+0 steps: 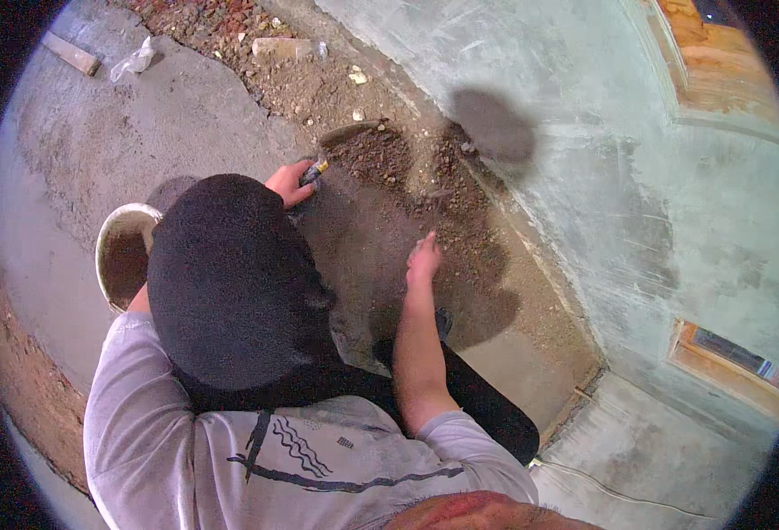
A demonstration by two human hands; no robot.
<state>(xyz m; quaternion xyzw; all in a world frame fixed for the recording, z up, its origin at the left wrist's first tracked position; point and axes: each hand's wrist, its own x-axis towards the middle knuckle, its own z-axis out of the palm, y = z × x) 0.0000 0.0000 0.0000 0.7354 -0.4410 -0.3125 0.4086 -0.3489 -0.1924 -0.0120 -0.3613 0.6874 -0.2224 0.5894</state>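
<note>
Pale-rimmed bucket (101, 254) sitting far left, beside the crouching person. Left hand (288, 184) gripping the trowel (316, 170) by its handle, the nearer hand by far. Trowel's long axis running forward and rightward from that fist, blade lying against the loose soil (379, 162); handle showing black and yellow, blade looking dull, earth-coloured. Right hand (424, 258) hovering over dirt, finger pointing forward; whether the others are curling, cannot tell.

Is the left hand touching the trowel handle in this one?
Touching. The head view shows the left hand with its fingers closed around the dark trowel handle.
</note>
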